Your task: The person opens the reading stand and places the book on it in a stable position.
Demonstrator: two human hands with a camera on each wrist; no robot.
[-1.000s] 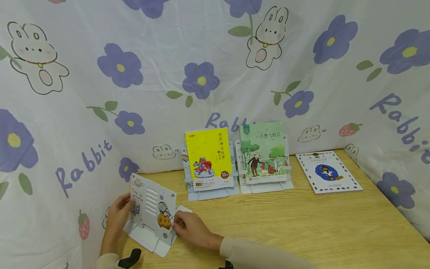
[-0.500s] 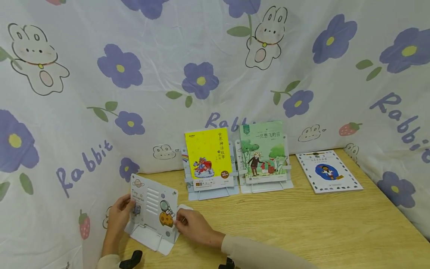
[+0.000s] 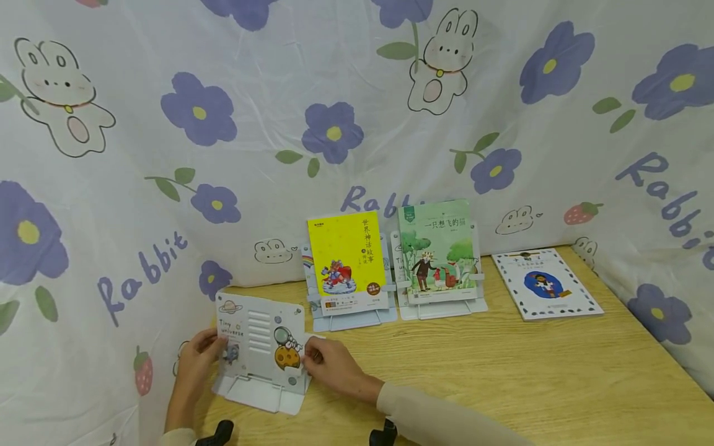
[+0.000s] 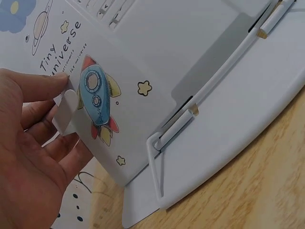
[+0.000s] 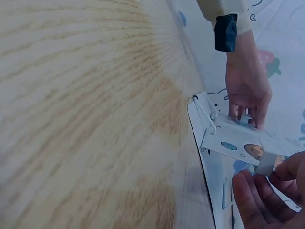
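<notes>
A white book stand (image 3: 261, 337) printed "Tiny universe" stands upright at the table's left end. My left hand (image 3: 198, 359) pinches its left edge, thumb on the printed front and fingers behind. In the left wrist view a small white side clip (image 4: 66, 112) sits between the thumb and fingers of the left hand (image 4: 35, 143). At the right edge, my right hand (image 3: 334, 365) grips the stand beside the astronaut print. A white side clip (image 5: 266, 163) shows at the fingers of the right hand (image 5: 271, 195). A wire prop (image 4: 174, 129) lies over the stand's base.
Behind, a yellow book (image 3: 348, 260) and a green book (image 3: 437, 251) lean on similar stands. A white book (image 3: 546, 285) lies flat at the right on the wooden table (image 3: 480, 378). A patterned curtain (image 3: 268, 167) hangs along the back and left.
The book stand has turned so its front faces me more squarely, its right edge shifting rightward. My right hand has moved right with it; the left hand stays at the left edge.
</notes>
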